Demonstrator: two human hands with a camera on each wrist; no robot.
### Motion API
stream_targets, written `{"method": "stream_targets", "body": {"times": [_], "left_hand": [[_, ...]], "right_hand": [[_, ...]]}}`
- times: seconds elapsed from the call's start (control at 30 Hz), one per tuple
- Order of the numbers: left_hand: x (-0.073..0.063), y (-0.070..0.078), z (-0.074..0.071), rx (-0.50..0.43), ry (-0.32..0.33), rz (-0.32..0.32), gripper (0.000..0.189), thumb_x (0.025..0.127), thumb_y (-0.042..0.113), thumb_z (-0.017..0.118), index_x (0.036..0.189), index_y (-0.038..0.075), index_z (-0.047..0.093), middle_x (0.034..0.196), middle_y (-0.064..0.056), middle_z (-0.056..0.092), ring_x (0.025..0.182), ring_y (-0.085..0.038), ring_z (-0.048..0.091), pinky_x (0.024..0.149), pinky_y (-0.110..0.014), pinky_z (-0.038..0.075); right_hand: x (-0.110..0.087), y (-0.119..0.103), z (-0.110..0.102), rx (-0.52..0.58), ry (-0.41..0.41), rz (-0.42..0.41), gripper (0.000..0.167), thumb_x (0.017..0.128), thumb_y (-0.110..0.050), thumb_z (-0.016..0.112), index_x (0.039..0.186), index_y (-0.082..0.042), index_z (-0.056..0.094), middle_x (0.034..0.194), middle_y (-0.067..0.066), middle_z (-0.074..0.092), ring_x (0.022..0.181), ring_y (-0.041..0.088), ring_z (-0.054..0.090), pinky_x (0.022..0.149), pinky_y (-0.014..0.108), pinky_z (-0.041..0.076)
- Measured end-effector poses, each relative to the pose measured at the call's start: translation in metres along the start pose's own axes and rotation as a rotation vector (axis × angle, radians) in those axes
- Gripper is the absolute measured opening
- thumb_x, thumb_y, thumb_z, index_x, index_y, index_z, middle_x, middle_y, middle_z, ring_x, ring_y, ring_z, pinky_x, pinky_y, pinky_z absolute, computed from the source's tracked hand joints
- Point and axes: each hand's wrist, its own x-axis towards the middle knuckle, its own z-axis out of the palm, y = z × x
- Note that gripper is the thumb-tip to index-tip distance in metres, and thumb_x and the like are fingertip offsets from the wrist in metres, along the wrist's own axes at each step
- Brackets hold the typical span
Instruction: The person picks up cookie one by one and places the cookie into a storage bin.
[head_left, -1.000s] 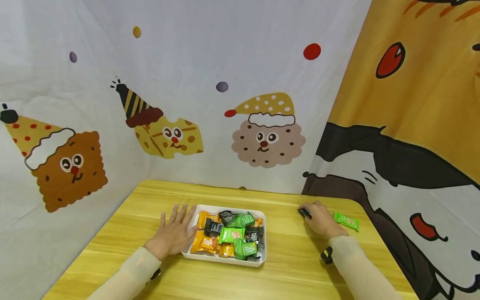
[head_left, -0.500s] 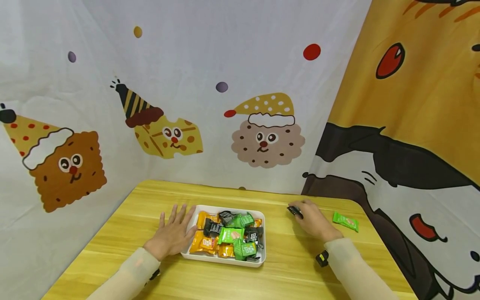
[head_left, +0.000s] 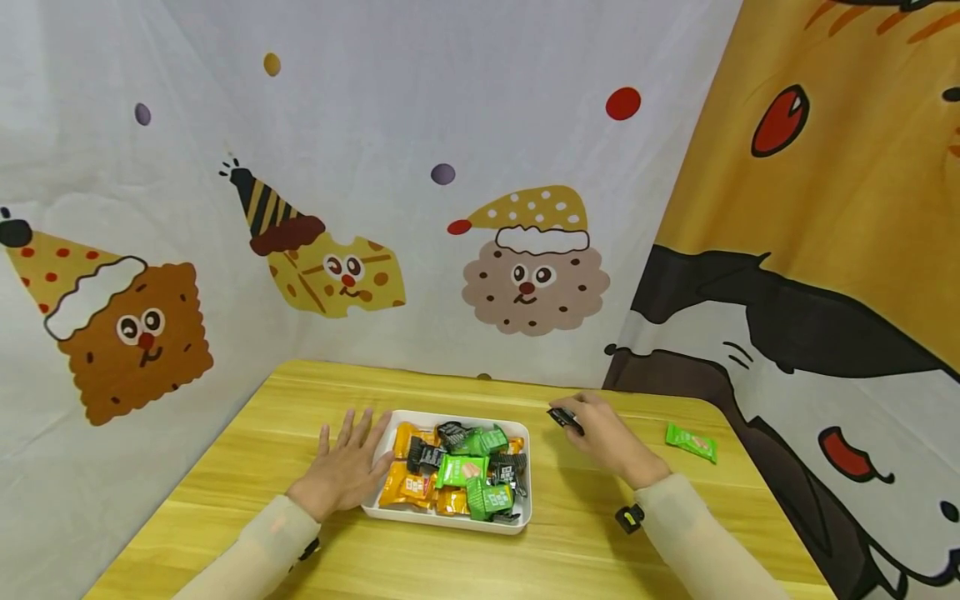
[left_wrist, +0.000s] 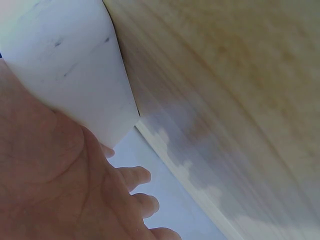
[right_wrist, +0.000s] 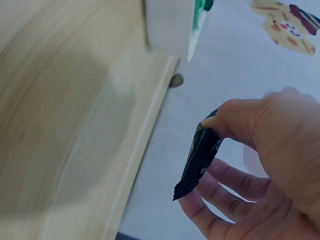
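My right hand [head_left: 603,433] pinches a small black wrapped snack [head_left: 566,420] between thumb and fingers, above the table to the right of the tray. In the right wrist view the black snack [right_wrist: 200,155] tilts, its crimped end pointing down. My left hand [head_left: 347,468] lies with straight, spread fingers against the left side of a white tray [head_left: 442,521]. The left wrist view has the palm [left_wrist: 55,175] beside the tray's outer wall [left_wrist: 75,70]. Orange, black and green wrapped snacks fill the tray, with a bright green packet [head_left: 462,471] on top near the middle.
A single green packet [head_left: 692,442] lies on the table's right side, beyond my right forearm. The wooden table [head_left: 420,567] ends at a white cloth backdrop [head_left: 420,333] with cartoon prints, and a coloured cloth [head_left: 810,250] hangs along the right.
My right hand has carried the black snack leftward, closer to the tray. The left hand, the tray and the lone green packet have stayed in place.
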Motion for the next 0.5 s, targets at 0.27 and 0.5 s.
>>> {"method": "stream_targets", "body": {"times": [0.27,0.5], "left_hand": [[0.0,0.0,0.0,-0.002,0.003,0.0,0.076,0.126,0.05,0.042,0.189,0.018,0.015,0.196,-0.025,0.008,0.181,-0.058,0.003,0.139,-0.09,-0.001],[-0.001,0.0,0.0,-0.006,0.004,-0.001,0.075,0.126,0.05,0.042,0.189,0.018,0.015,0.195,-0.026,0.009,0.181,-0.058,0.002,0.138,-0.09,-0.002]], "right_hand": [[0.008,-0.026,0.001,0.022,-0.037,-0.041,0.048,0.101,0.003,0.084,0.148,-0.007,0.078,0.129,0.021,0.077,0.1,0.021,0.073,0.078,0.031,0.066],[0.015,-0.053,0.003,0.043,-0.075,-0.11,0.05,0.103,0.003,0.081,0.151,-0.009,0.076,0.138,0.02,0.075,0.109,0.024,0.076,0.084,0.032,0.069]]}}
